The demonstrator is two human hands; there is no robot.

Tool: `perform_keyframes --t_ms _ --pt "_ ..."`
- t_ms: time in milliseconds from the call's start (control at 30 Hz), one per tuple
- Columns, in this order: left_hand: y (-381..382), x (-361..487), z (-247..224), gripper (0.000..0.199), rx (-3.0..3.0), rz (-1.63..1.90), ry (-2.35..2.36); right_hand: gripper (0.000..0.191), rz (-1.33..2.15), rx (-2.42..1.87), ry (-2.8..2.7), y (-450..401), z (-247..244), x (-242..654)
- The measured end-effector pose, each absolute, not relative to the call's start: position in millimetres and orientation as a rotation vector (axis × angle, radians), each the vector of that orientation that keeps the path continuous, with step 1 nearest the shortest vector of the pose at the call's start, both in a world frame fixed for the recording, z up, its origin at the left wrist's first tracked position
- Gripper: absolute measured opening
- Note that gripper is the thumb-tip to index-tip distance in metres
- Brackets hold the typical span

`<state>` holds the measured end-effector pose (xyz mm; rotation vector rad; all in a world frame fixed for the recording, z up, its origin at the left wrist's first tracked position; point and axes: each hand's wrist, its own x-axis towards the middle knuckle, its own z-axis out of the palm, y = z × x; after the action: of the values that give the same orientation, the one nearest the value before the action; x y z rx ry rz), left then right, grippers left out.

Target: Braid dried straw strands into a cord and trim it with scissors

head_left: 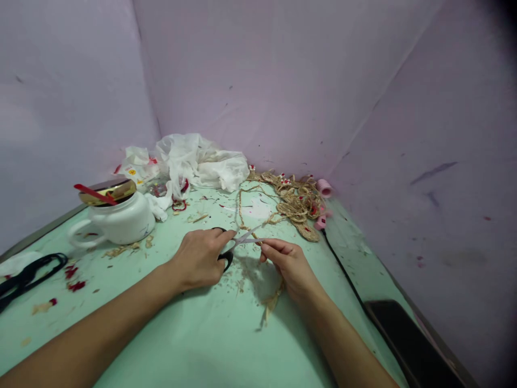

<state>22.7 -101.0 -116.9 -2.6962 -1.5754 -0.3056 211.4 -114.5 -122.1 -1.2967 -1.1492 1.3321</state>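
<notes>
Black-handled scissors (229,253) are gripped in my left hand (202,258), their blades apart and pointing right toward my other hand. My right hand (288,264) pinches a braided straw cord (241,211) close to the blade tips. Whether the blades touch the cord I cannot tell. Below my right palm hangs the cord's frayed end (271,306). From my fingers the cord loops back toward a pile of braided straw pieces (297,207) with small red and white decorations, at the back right of the table.
On the left stands a white mug (125,220) with a gold lid (108,193) and red stick on top. Crumpled white plastic (202,161) lies behind. A pink tool (321,218) trails a black cable toward a dark phone-like object (407,339). Straw scraps litter the green tabletop (194,339).
</notes>
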Motion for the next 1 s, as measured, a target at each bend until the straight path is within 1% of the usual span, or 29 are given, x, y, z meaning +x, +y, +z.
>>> perform_keyframes --t_ms 233,467,633,767,833,1000 --pt "-101.7 21.8 -114.6 0.050 -2.746 -0.208 -1.493 0.017 1.368 -1.253 -1.273 -113.8 -125.7 212.8" --pt "-100.6 19.1 -111.9 0.040 -2.810 -0.177 -1.520 0.015 1.361 -1.263 -1.251 -114.0 -124.3 212.3" --pt "-99.4 18.1 -106.4 0.027 -2.835 -0.295 -1.638 0.017 1.407 -1.250 -1.156 -113.2 -124.0 212.3" --pt "-97.5 17.0 -105.7 0.033 -2.775 -0.464 -1.770 0.014 1.493 -1.222 -1.063 -111.8 -127.2 212.9" --pt "-97.0 16.6 -106.8 0.038 -2.767 -0.469 -1.777 0.018 1.561 -1.228 -1.031 -111.6 -128.1 212.7" --pt "-98.2 17.6 -107.8 0.046 -2.847 -0.360 -1.639 0.039 1.610 -1.276 -0.975 -112.2 -125.0 211.3"
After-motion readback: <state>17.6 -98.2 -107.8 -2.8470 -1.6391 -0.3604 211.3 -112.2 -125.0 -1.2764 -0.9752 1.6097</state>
